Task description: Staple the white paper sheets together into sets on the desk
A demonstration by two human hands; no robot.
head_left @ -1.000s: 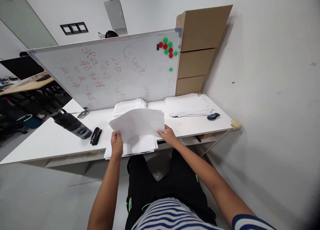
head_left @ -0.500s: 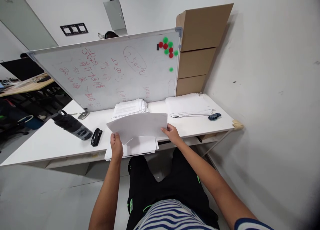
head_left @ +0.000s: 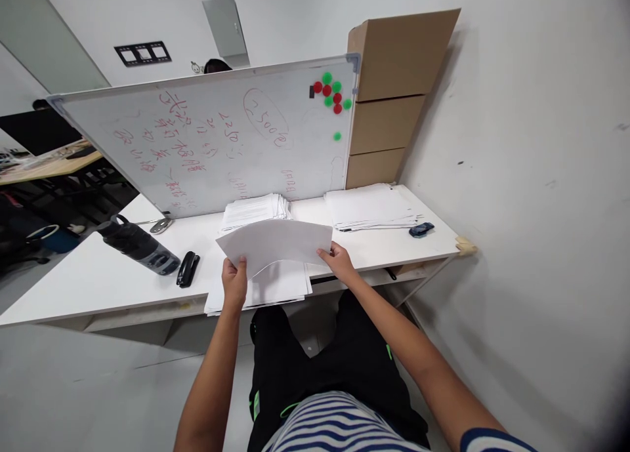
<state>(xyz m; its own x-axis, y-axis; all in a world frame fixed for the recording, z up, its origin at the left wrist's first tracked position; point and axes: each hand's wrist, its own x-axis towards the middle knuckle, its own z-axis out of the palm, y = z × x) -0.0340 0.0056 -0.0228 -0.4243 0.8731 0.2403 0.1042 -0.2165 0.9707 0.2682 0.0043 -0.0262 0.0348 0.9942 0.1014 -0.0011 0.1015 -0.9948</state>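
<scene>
I hold a thin bundle of white paper sheets (head_left: 275, 242) in the air above the near edge of a white table (head_left: 98, 275). My left hand (head_left: 235, 281) pinches its near left corner. My right hand (head_left: 337, 260) grips its right edge. Under the bundle a flat stack of paper (head_left: 275, 289) lies at the table edge, overhanging it slightly. Farther back sit a stack of printed sheets (head_left: 253, 209) and a wider white stack (head_left: 369, 206) to the right.
A whiteboard (head_left: 207, 137) with red writing and coloured magnets leans at the back of the table. Cardboard boxes (head_left: 394, 91) stand stacked in the right corner by the wall. A dark bottle (head_left: 135, 245), a black stapler (head_left: 188, 268) and a small dark object (head_left: 420, 229) lie on the table.
The held sheets tilted flatter and dropped a little. My left hand shifted slightly right along the near corner. My right hand stayed on the right edge.
</scene>
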